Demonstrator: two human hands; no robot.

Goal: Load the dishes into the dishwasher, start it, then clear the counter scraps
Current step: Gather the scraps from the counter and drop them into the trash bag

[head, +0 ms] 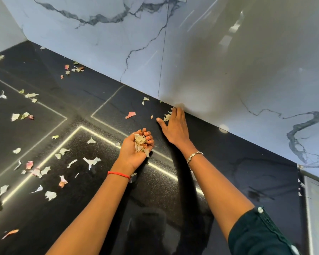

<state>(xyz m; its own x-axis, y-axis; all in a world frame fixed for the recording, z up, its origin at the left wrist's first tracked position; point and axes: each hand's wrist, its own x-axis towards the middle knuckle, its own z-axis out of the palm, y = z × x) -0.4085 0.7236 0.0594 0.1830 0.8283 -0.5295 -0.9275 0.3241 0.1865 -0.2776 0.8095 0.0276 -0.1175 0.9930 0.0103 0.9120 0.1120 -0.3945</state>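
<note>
Head view: we see our left hand [134, 150] turned palm up above the black desk [173, 190]. Its grip is cupped, the fingers curled round a pile of scraps [141, 143], pale papery peelings with a touch of pink. Our right hand [174, 126] reaches further, to where the desk meets the marble wall [228, 61]. Its grip is spread flat and holds nothing, and the fingertips [177, 112] at the wall's foot touch a few small scraps [167, 117]. A pink scrap [130, 114] lies near, left of that hand. Many loose scraps [50, 195] are strewn over the desk's left side, well apart from both hands. A red thread [118, 173] circles our left wrist and a silver bracelet [194, 156] our right.
</note>
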